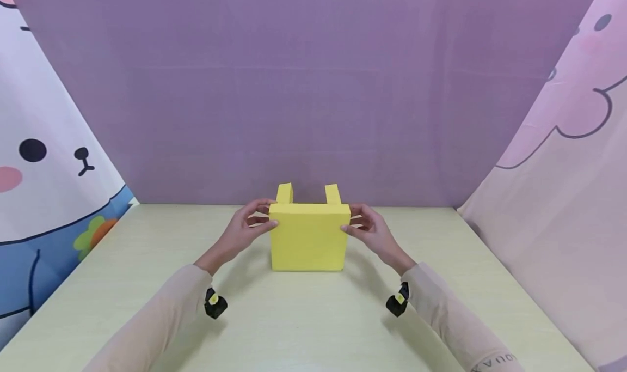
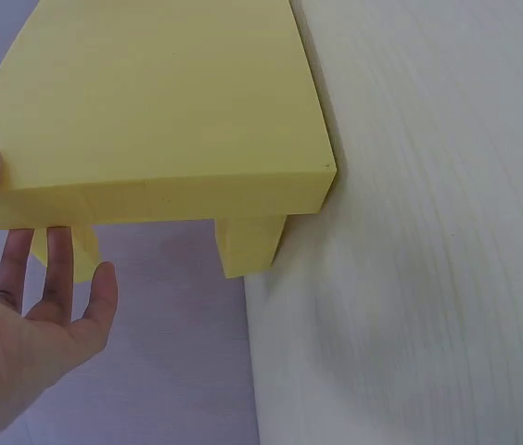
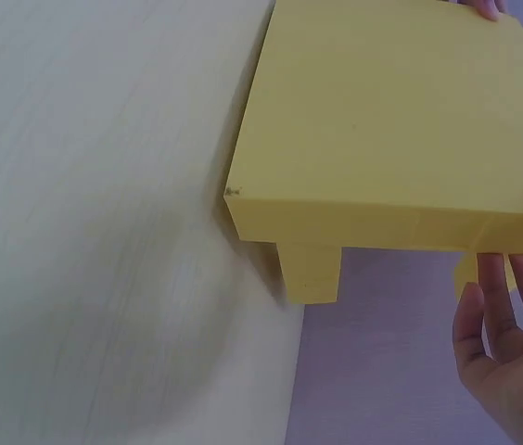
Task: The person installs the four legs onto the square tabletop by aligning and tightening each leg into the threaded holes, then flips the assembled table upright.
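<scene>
A small yellow table (image 1: 308, 241) with short block legs stands tipped on edge, its flat top facing me. Two of its legs (image 1: 332, 194) show above the upper edge and point away. My left hand (image 1: 243, 227) grips the upper left corner, thumb on the top's face and fingers behind. At the upper right corner, my right hand (image 1: 374, 231) holds on the same way. The left wrist view shows a lower leg (image 2: 250, 246) near the work surface, and another lower leg (image 3: 310, 273) appears in the right wrist view. The lower edge sits at the work surface.
The pale wood-grain tabletop (image 1: 303, 323) spreads around the yellow piece. Behind it hangs a plain purple cloth (image 1: 303, 99). Cartoon-printed cloths (image 1: 63, 110) flank both sides. A small black device (image 1: 215, 303) hangs under the left wrist, and a similar device (image 1: 398, 300) under the right.
</scene>
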Available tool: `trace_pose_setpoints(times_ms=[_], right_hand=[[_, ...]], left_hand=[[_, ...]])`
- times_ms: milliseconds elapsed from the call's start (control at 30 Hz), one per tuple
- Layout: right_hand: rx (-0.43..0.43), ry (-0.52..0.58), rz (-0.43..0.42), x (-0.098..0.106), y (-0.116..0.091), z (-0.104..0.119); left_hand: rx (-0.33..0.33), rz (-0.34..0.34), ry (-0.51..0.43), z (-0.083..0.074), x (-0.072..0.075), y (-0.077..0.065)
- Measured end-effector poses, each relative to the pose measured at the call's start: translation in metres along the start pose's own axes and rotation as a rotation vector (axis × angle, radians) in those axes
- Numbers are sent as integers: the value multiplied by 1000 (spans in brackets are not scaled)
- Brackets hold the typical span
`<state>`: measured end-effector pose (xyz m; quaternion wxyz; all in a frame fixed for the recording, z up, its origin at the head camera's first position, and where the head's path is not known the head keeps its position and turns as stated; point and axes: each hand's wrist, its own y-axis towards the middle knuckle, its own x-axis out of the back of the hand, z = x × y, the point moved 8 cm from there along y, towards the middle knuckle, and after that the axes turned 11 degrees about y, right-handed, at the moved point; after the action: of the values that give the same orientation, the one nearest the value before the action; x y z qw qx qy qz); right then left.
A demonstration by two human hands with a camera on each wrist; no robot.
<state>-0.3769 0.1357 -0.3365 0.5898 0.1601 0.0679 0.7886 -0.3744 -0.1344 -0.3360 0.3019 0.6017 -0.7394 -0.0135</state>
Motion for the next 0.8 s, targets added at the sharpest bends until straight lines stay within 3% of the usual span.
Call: trace_pose_setpoints(times_ms=[333, 800], right_hand=[[7, -38, -32, 1, -3, 8], [11, -64, -93, 8, -2, 17]], left_hand=[[-4, -5, 18, -13, 3, 2], [24, -27, 25, -19, 5, 8]])
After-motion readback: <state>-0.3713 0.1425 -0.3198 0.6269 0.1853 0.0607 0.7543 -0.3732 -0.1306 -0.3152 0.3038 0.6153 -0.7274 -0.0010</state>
